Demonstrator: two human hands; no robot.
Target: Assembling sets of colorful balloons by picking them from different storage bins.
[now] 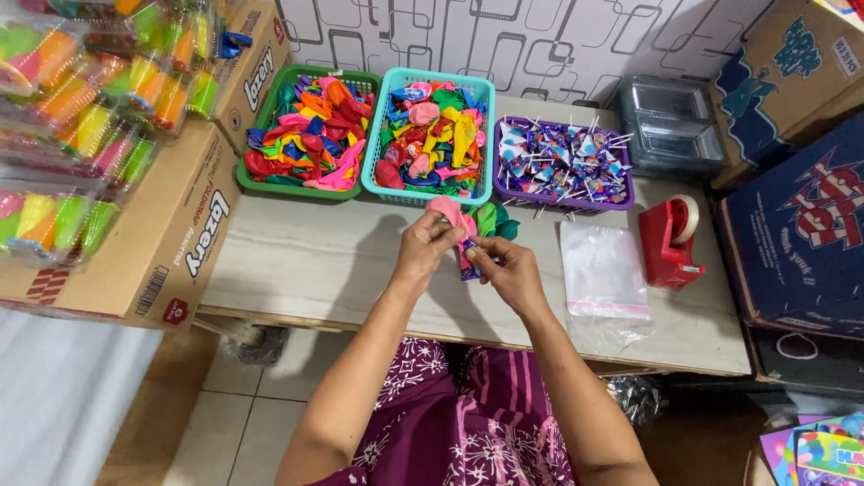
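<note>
Hands working together over the middle of the bench (297,261), person seated in front of it. Left hand (425,245) is pinching a pink balloon (447,211) between closed fingers, a couple of green balloons (495,219) bunching just beside it. Right hand (506,270) is closing around a small wrapped lollipop (469,264) with purple-blue wrapper, held right against the balloons, the two hands nearly touching. Looks like a small bundle is being gathered, judging by grip, but nothing is bagged yet: clear plastic bag (601,268) is lying flat and unfilled on the bench to the right of the hands, near but apart. Red tape dispenser (671,241) is sitting just beside the bag, untouched. Along the back edge, green basket (255,180) and teal basket (382,184) are holding heaps of loose balloons, purple basket (506,196) is holding many wrapped lollipops, so plenty of stock is waiting. Clear plastic trays (670,126) are stacked behind the dispenser. Cardboard boxes (153,261) are flanking the bench on the left. No finished bags showing anywhere in view, so progress reads as early.
</note>
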